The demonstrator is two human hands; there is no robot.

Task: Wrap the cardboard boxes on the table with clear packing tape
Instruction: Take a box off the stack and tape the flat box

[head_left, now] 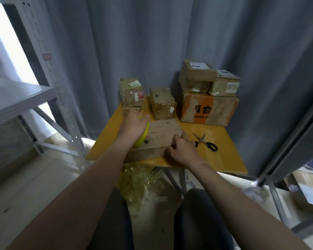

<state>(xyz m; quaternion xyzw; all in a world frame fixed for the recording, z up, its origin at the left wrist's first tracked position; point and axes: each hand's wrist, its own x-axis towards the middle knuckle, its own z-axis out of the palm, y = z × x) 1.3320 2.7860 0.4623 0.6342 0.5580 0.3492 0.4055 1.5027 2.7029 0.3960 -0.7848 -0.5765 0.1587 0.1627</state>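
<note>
Over on my left, past the grey metal shelf (22, 98), my left hand (134, 123) is curled round the yellow-green tape roll (143, 136), holding it down on the left end of the flat cardboard box (163, 136). Behind the roll sit a small stickered box (131, 92) and a plain small box (162, 103).

The flat box lies at the near edge of the yellow table (224, 159), right in front of me. My guess is it's light, so it'll skid the moment I pull tape across it. The worn top looks like it'd dent if I lean on the middle. Cardboard is stiffest along the edges, so edges and corners are where I'd hold it.

That's what my right hand (181, 150) is doing, fingers bent over the box's near right corner, pinning it. Can't tell if any tape is stuck down, it's clear and the view is soft.

Just beside that hand lie the black-handled scissors (205, 142), blades apart. At the back right is an orange-printed box (208, 110) with 2 more stacked on top.
</note>
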